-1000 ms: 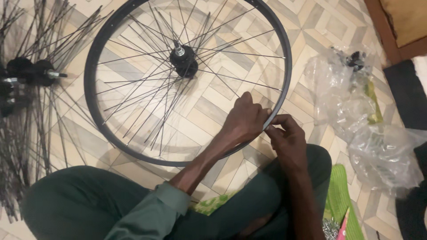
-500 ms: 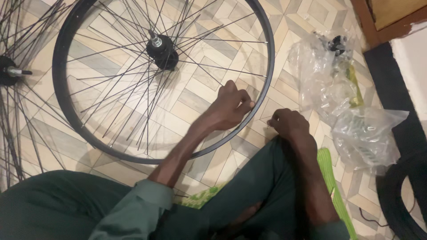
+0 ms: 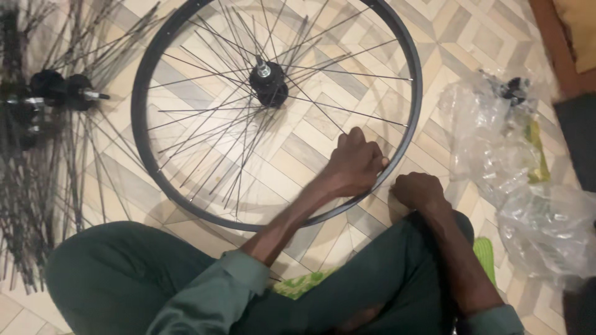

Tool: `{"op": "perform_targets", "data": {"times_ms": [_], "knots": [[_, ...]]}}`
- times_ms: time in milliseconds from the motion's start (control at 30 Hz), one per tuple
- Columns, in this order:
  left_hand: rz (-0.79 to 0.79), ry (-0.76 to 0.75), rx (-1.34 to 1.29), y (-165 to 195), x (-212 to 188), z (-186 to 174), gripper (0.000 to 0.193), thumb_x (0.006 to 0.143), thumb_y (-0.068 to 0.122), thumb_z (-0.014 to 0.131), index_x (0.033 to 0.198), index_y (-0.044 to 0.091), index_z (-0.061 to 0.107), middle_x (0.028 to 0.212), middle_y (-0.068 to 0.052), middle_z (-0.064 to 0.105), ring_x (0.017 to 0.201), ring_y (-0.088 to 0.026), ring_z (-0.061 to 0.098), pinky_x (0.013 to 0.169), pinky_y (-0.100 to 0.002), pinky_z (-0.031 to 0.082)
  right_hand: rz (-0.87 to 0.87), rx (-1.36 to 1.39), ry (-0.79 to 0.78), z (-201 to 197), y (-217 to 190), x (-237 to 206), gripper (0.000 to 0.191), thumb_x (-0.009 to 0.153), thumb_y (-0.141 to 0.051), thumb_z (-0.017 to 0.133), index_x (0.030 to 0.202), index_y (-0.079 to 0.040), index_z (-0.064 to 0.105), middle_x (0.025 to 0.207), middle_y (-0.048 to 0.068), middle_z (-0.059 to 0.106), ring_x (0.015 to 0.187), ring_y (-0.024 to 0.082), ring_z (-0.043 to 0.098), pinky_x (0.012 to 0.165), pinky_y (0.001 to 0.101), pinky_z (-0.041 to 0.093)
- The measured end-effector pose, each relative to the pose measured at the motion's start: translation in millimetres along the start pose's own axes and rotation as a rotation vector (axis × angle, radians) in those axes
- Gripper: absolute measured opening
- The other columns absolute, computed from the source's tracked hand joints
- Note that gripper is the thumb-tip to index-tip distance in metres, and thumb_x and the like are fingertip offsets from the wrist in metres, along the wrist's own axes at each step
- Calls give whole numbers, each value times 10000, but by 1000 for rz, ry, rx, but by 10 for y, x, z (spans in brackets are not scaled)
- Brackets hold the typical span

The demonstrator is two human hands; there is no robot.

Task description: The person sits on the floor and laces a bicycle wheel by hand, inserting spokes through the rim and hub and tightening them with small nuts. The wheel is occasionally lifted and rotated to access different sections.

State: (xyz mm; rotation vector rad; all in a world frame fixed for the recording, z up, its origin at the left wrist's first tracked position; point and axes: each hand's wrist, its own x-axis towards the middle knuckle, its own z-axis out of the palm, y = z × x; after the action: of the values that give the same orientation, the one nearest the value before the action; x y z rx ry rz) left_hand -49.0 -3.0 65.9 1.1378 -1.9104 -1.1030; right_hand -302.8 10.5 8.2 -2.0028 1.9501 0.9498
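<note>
On the tiled floor (image 3: 472, 37), flat, a black bicycle wheel (image 3: 406, 133) with its hub (image 3: 269, 87) near the middle and thin spokes (image 3: 347, 111) fanning to the rim. Left hand (image 3: 355, 166) curled over the rim's near right arc, fingers folded around rim or a spoke end; exactly which, impossible to tell. Right hand (image 3: 419, 189) clenched into a fist just outside the rim, close beside the left; whether anything small sits inside it, cannot tell.

Risks, as a judgement: spokes loose and uneven, some crossing slack, so a hard press on the rim could bend 1 or kink it at the hub. Possible pinch of a finger between crossing spokes. Small fittings, if held in the fist, easily dropped and lost against the patterned tiles. Crumpled clear plastic bags (image 3: 496, 142) at right likely to slide underfoot or hide parts.

Hard to read: left edge blurred, a second hub (image 3: 62, 90) with a bundle of loose spokes (image 3: 37, 205) cut off by the frame. Dark part (image 3: 514, 89) atop the bags unclear. Green-trousered knees (image 3: 124, 279) cover the near floor, along with most of a bright green object (image 3: 487, 257).
</note>
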Motion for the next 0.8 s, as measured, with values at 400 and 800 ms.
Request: {"op": "perform_targets", "data": {"times_ms": [400,800], "knots": [[28,28,67,-19,10,-18,337,915,340,609,964,46,768,1080,-248,559,991,-417,478,854,-511,435,-51,728,140,-428,-281,-304,331,897,-340,643,989,-44,761,796,192,756,713,285,718,682,394,534],[-35,470,251,173,-120,-386,418,938,366,668,1128,-7,668,1193,-227,532,1045,-374,552,846,-490,506,-83,2058,311,-155,-611,-1018,146,963,-119,597,886,2,570,802,65,563,538,62,362,435,224,251]]}}
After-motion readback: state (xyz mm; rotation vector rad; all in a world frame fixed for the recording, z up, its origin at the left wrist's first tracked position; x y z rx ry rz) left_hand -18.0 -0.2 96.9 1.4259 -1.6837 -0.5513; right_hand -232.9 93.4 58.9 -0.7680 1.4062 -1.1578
